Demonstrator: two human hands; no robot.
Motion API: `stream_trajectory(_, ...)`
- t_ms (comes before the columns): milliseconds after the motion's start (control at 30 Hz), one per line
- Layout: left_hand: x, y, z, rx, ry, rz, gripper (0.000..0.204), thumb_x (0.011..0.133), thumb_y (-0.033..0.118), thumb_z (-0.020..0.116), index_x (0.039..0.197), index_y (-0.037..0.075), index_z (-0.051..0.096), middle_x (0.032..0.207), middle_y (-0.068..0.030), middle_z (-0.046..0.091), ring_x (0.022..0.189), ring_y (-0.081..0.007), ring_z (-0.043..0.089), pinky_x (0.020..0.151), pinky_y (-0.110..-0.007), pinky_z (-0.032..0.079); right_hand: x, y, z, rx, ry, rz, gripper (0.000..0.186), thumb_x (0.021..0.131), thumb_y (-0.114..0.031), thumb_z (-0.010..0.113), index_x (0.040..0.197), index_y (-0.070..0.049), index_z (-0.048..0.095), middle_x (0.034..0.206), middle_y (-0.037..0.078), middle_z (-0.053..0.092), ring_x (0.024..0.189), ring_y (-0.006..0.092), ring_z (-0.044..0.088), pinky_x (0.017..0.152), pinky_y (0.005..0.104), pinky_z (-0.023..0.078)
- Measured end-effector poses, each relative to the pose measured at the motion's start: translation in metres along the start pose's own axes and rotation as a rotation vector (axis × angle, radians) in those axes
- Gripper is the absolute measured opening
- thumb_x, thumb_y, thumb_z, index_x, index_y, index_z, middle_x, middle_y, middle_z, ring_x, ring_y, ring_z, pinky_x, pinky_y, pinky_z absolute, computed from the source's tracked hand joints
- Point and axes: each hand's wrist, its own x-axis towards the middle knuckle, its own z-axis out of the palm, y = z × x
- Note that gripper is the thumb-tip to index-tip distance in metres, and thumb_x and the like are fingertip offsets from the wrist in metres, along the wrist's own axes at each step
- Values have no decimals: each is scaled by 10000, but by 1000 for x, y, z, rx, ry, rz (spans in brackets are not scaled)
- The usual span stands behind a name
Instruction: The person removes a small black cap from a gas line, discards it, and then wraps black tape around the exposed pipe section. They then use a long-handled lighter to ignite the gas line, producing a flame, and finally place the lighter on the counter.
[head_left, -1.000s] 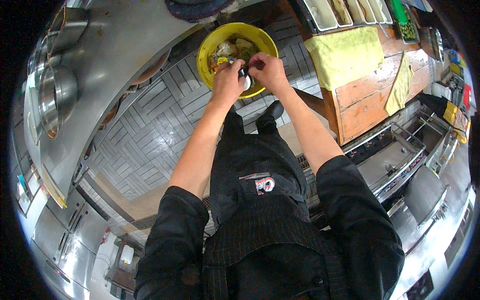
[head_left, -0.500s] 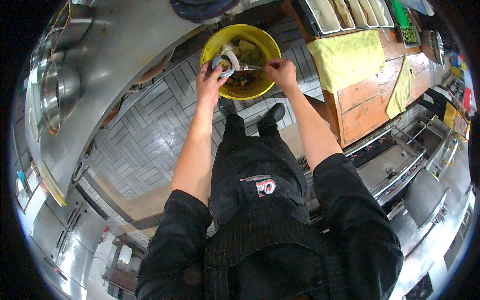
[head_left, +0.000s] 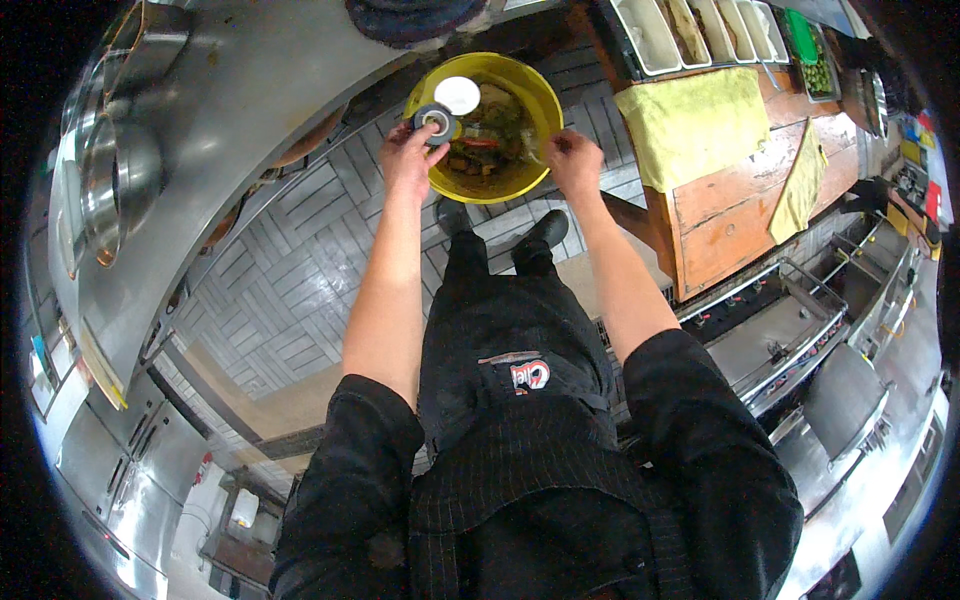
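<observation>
My left hand (head_left: pixel 408 150) grips a dark round ring-like object (head_left: pixel 436 122) with a light inner rim, over the left edge of a yellow bin (head_left: pixel 505 190). A white disc (head_left: pixel 457 94) lies just above it; whether the two touch I cannot tell. Inside the bin is a mix of scraps (head_left: pixel 485 140). My right hand (head_left: pixel 576 162) is pinched at the bin's right rim, a faint clear strip (head_left: pixel 543 150) at its fingertips, blurred and hard to make out.
Left, a curved steel counter (head_left: pixel 230 80) holds metal bowls (head_left: pixel 130 190). At right, a wooden table (head_left: pixel 720 225) bears food trays (head_left: pixel 685 35) and yellow cloths (head_left: pixel 690 125). Lower right is steel cooking equipment (head_left: pixel 775 330); lower left, steel fridge doors (head_left: pixel 165 460). Tiled floor (head_left: pixel 280 260) surrounds my feet.
My hands have drawn apart from their close position over the bin. The left moved leftward with the ring, the right out to the rim. The white disc now shows fully, higher up.
</observation>
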Motion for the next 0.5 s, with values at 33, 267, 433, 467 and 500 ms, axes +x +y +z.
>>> stream_trajectory(33,-6,-1,9,48,2,8,452,868,40,765,1270,30,560,1216,-111,654,1100,-257,666,979,-530,556,4,-6,6,-63,-75,-31,185,827,-185,736,954,-60,783,1034,208,744,918,374,732,835,421,581)
stream_trajectory(267,-32,-5,27,206,-91,-70,505,884,98,782,1357,64,610,1250,-92,666,1125,-220,666,923,-456,579,20,-37,45,726,-373,53,600,884,-251,797,1417,-68,590,1277,143,705,1101,258,691,970,384,532)
stream_trajectory(433,-31,-10,24,150,-187,-66,464,907,77,753,1346,48,606,1236,-87,672,1109,-222,679,922,-478,593,20,-33,43,324,-438,-80,374,880,-227,779,1217,-73,725,1099,150,759,950,302,730,896,400,555)
stream_trajectory(467,-31,-10,23,164,-161,-90,454,910,70,747,1341,42,607,1231,-85,674,1107,-223,680,925,-483,594,19,-30,40,333,-442,-134,267,879,-206,757,1108,-69,760,1025,166,759,954,362,725,871,427,562)
stream_trajectory(500,-31,-9,22,135,-185,-79,427,920,69,733,1328,32,609,1229,-85,677,1100,-227,684,934,-495,594,20,-26,38,262,-393,-158,260,882,-203,750,1104,-68,761,1031,167,758,965,373,721,873,430,562)
